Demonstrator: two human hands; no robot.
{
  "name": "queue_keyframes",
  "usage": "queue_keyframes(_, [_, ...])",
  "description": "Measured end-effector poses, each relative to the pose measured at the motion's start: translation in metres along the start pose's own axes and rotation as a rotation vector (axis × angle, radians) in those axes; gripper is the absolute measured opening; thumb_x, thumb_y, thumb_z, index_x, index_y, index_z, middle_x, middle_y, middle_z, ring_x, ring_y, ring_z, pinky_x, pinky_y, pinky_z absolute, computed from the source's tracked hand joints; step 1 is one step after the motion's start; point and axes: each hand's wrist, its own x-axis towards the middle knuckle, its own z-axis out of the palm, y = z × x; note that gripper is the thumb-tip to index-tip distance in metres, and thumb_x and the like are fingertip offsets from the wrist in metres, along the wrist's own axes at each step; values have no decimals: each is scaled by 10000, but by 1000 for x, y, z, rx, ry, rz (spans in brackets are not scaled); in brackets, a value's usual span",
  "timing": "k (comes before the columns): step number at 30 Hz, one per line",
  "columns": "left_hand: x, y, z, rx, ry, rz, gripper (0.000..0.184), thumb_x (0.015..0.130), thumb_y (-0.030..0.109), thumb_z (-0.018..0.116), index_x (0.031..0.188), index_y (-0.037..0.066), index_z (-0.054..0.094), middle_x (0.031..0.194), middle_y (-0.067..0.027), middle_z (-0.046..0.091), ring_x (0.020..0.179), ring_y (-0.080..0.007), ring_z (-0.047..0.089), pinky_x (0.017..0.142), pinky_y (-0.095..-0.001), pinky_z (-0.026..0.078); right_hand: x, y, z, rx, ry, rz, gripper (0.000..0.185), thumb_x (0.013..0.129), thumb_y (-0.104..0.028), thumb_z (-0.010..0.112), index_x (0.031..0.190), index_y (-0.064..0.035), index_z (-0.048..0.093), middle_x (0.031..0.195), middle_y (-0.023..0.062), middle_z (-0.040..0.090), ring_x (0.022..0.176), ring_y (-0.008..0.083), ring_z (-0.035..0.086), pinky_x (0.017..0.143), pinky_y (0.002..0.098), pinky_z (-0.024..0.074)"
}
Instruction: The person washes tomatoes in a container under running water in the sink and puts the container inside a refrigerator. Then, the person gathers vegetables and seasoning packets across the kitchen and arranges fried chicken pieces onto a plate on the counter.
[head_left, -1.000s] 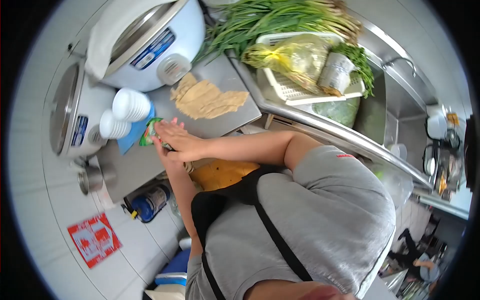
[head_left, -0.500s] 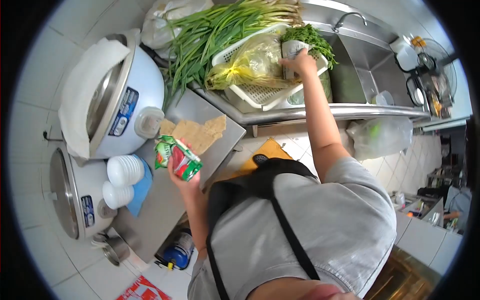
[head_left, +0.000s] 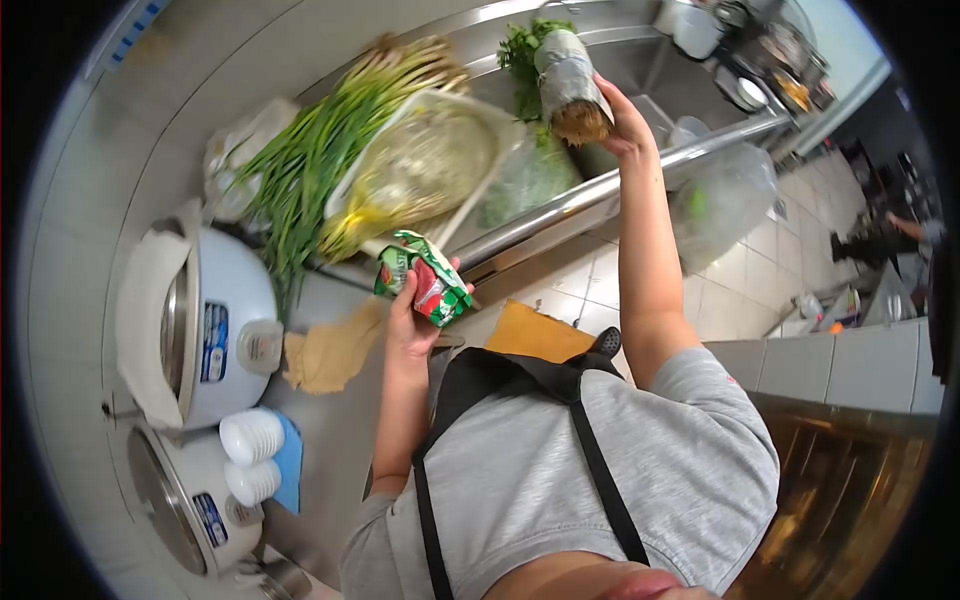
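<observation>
The left hand (head_left: 410, 322) holds a green-and-red packet (head_left: 432, 288) just in front of the near edge of the basket (head_left: 490, 172); its thumb presses the packet's left side and fingertips show at the other, so the packet is pinched between them; how the hidden fingers lie behind it, I cannot tell.

The right hand (head_left: 630, 125) holds a paper-wrapped bundle (head_left: 566, 72) to the right of the basket, above the sink (head_left: 560, 212); the fingers curve against the bundle's right side, though whether they are spread or pressed together I cannot tell; the bundle is tilted, brown stem ends towards the person, leaves (head_left: 520, 62) at the far end.

In the basket lies a yellow-tied bag (head_left: 425, 170); long scallions (head_left: 325, 150) lie along its left side; a tan sheet (head_left: 330, 352) lies nearer the person and left of it; stacked bowls (head_left: 252, 438) stand farther that way, beside the small cooker (head_left: 220, 530).
</observation>
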Motion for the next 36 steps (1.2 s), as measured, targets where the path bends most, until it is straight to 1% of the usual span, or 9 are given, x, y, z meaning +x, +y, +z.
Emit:
queue_keyframes(2, [24, -24, 41, -169, -73, 38, 478, 799, 324, 580, 1176, 62, 446, 1125, -129, 527, 1120, -303, 443, 870, -600, 364, -41, -39, -66, 41, -243, -82, 433, 858, -292, 477, 1171, 4, 438, 1121, 124, 531, 1011, 218, 539, 853, 376, 458])
queue_keyframes(3, [37, -38, 54, -131, -151, 47, 477, 805, 349, 561, 1185, 85, 445, 1162, -121, 505, 1170, -310, 391, 862, -678, 302, -69, -54, -85, -24, -131, -178, 535, 805, -322, 545, 1204, 7, 408, 1164, 135, 507, 1058, 231, 509, 891, 385, 420])
queue_keyframes(9, [124, -144, 142, -106, -337, -33, 645, 782, 459, 556, 1285, 142, 306, 1253, -140, 410, 1155, -274, 419, 908, -609, 317, -221, -158, -228, 26, -43, -260, 854, 681, -444, 650, 1272, 44, 273, 1254, 216, 388, 1133, 357, 423, 920, 483, 380])
queue_keyframes(12, [167, -200, 196, -158, -337, -155, 546, 821, 329, 534, 1279, 128, 315, 1271, -151, 391, 1159, -261, 418, 920, -563, 337, -283, -207, -291, 58, -57, -312, 938, 623, -523, 665, 1266, 39, 278, 1212, 277, 386, 1082, 406, 447, 874, 527, 403])
queue_keyframes(17, [241, -273, 268, -130, -296, -307, 447, 820, 185, 532, 1232, 84, 392, 1174, -102, 494, 1085, -231, 478, 935, -555, 329, -337, -272, -345, 130, 68, -568, 884, 635, -526, 653, 1257, 5, 319, 1176, 258, 437, 1070, 385, 464, 885, 511, 403])
queue_keyframes(19, [261, -303, 302, -132, -348, -351, 443, 819, 165, 530, 1231, 75, 393, 1156, -105, 505, 1079, -235, 483, 941, -551, 327, -351, -299, -394, 57, 407, -818, 793, 675, -475, 643, 1241, -2, 353, 1172, 194, 473, 1068, 338, 478, 910, 479, 393])
queue_keyframes(23, [320, -346, 335, -80, -368, -300, 401, 834, 142, 506, 1196, -3, 409, 1122, -148, 517, 1041, -257, 506, 935, -466, 376, -351, -340, -446, 97, 495, -970, 704, 678, -375, 662, 1199, 20, 402, 1153, 157, 505, 1057, 298, 496, 941, 423, 376])
queue_keyframes(28, [413, -400, 390, 135, -237, -312, 189, 807, 133, 551, 950, 10, 559, 814, -82, 616, 712, -182, 601, 651, -314, 496, -364, -414, -521, 80, 462, -987, 647, 668, -282, 649, 1186, 28, 416, 1146, 148, 515, 1044, 290, 507, 942, 413, 374])
queue_keyframes(36, [526, -505, 544, 300, -459, -492, 195, 756, 64, 582, 945, 25, 552, 781, -68, 605, 663, -170, 596, 598, -280, 484, -410, -533, -589, -132, 526, -1146, 715, 619, -234, 649, 1221, 34, 370, 1182, 168, 484, 1069, 299, 487, 945, 385, 374])
